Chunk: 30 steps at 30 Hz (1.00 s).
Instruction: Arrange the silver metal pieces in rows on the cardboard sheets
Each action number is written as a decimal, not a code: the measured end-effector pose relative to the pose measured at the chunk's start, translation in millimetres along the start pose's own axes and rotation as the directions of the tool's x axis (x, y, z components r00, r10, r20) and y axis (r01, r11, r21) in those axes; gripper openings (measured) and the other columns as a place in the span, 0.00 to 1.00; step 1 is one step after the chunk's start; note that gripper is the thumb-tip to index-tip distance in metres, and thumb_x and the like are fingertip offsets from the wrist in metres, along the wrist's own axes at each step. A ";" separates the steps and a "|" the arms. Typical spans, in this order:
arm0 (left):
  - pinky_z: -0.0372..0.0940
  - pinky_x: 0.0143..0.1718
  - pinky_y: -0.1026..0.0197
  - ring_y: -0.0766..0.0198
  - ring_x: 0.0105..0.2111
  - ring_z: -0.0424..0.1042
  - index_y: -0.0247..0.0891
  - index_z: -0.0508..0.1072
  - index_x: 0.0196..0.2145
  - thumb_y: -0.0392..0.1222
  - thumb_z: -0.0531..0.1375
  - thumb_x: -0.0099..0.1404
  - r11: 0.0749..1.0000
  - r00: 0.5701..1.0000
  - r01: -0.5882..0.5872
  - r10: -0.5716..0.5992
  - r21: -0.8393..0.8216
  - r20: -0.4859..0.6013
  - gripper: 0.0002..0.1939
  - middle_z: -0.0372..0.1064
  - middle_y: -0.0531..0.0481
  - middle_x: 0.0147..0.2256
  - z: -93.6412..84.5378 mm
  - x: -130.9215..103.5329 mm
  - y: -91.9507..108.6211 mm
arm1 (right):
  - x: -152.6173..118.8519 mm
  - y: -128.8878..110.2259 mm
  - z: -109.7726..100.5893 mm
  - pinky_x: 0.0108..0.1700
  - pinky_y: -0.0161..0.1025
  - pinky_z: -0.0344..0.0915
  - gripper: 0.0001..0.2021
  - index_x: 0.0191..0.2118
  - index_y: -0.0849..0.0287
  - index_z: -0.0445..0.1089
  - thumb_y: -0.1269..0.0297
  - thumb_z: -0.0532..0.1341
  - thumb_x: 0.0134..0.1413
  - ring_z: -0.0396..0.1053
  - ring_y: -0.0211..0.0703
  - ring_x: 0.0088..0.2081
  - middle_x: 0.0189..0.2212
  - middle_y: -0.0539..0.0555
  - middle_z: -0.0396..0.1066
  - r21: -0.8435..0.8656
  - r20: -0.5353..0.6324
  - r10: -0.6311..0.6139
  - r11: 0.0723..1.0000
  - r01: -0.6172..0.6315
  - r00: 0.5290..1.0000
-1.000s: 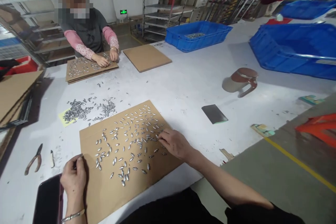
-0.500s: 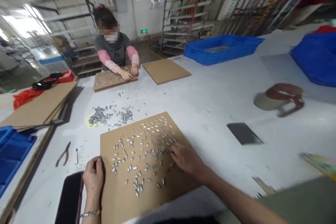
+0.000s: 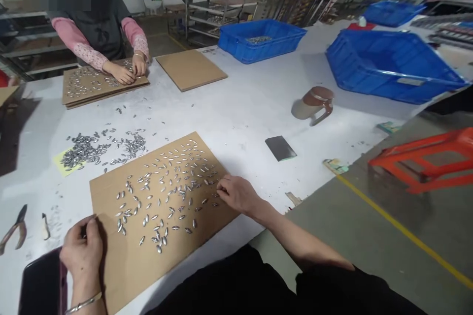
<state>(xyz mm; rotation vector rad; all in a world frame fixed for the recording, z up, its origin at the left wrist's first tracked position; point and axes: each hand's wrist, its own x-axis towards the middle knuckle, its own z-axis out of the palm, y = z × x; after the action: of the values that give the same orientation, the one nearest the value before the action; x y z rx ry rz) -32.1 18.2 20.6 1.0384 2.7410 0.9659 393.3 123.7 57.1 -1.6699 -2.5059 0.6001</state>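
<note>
A cardboard sheet [image 3: 125,275] lies in front of me, with many small silver spindle-shaped metal pieces [image 3: 159,236] spread over it. My right hand [image 3: 238,194] is at the sheet's right side, fingers pinched together close to the outermost pieces. Whatever its fingertips hold, if anything, is too small to make out. At the left edge of the sheet rests my left hand [image 3: 83,246], its fingers curled and thumb tip near the cardboard edge. What lies inside that curl is hidden. Beyond the sheet, a heap of loose metal pieces [image 3: 86,150] partly covers a yellow paper [image 3: 59,162].
Pliers [image 3: 18,231], a small pointed tool [image 3: 45,226] and a phone [image 3: 40,283] lie at left. To the right are a dark flat pad [image 3: 281,148], a lidded mug [image 3: 314,102] and blue bins [image 3: 388,66]. Across the table, a co-worker's hands [image 3: 127,73] touch pieces on stacked cardboard.
My view has turned right and downward, bringing an orange-red stool into sight. Relative to the sheet, my right hand sits slightly nearer its right edge; my left hand keeps its place.
</note>
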 end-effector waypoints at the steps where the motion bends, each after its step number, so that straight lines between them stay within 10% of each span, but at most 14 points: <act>1: 0.68 0.50 0.46 0.50 0.42 0.74 0.41 0.78 0.39 0.54 0.56 0.61 1.000 1.000 0.001 -0.001 -0.002 -0.001 0.18 0.76 0.46 0.37 -0.1 -0.5 0.2 | 1.1 -2.1 3.8 0.39 0.36 0.60 0.07 0.37 0.59 0.77 0.69 0.60 0.64 0.72 0.41 0.37 0.37 0.54 0.75 -0.017 0.001 0.003 1.000 -0.003 1.000; 30: 0.67 0.52 0.49 0.50 0.46 0.75 0.39 0.78 0.39 0.52 0.56 0.63 0.994 0.996 -0.093 0.093 -0.062 -0.003 0.16 0.78 0.42 0.41 -4.2 -6.3 0.6 | 44.6 -19.4 0.6 0.38 0.38 0.58 0.07 0.36 0.60 0.77 0.67 0.62 0.64 0.70 0.43 0.35 0.36 0.56 0.75 -0.116 0.174 -0.312 0.935 0.334 0.934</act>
<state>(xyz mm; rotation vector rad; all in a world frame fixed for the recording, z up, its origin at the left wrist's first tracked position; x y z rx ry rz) -28.0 12.5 23.3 1.1643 2.6656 1.0560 358.1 157.2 56.6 -1.2408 -2.9117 0.5422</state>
